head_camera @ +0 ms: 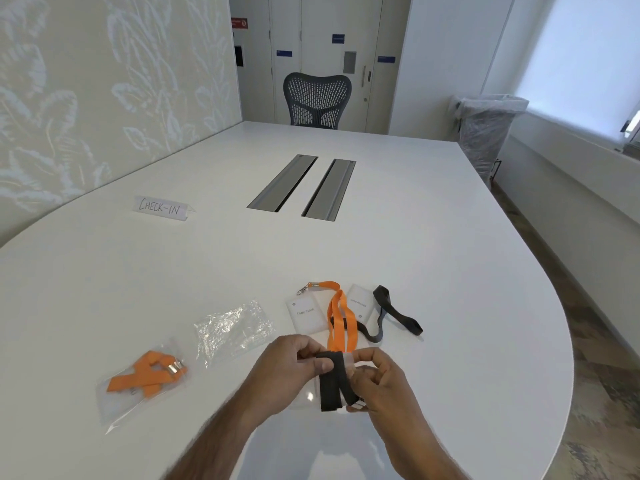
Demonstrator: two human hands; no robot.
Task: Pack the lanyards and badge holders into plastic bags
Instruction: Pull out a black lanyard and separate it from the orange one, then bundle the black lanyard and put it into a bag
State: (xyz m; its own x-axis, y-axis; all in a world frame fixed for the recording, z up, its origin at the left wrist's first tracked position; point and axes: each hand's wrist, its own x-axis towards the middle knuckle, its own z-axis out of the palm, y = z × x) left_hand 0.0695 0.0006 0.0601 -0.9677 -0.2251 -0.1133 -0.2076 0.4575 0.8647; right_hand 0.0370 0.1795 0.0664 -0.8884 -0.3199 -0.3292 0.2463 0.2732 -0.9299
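A folded black lanyard (pixel 330 384) sits inside a clear plastic bag (pixel 311 393) held just above the white table (pixel 415 237). My left hand (pixel 284 372) pinches the bag's top edge with thumb over the lanyard. My right hand (pixel 381 382) pinches the bag's right top corner. Beyond the hands lie a loose orange lanyard (pixel 341 318), a badge holder (pixel 306 313) reading "Tony Stark", a second badge holder (pixel 360 304) and a loose black lanyard (pixel 394 311). An empty clear bag (pixel 232 327) lies left of them. At the far left a sealed bag holds an orange lanyard (pixel 147 374).
A folded "CHECK-IN" paper sign (pixel 162 207) stands at the back left. Two grey cable slots (pixel 301 187) run down the table's middle. A mesh office chair (pixel 317 100) stands at the far end, and a lined bin (pixel 485 133) by the right wall.
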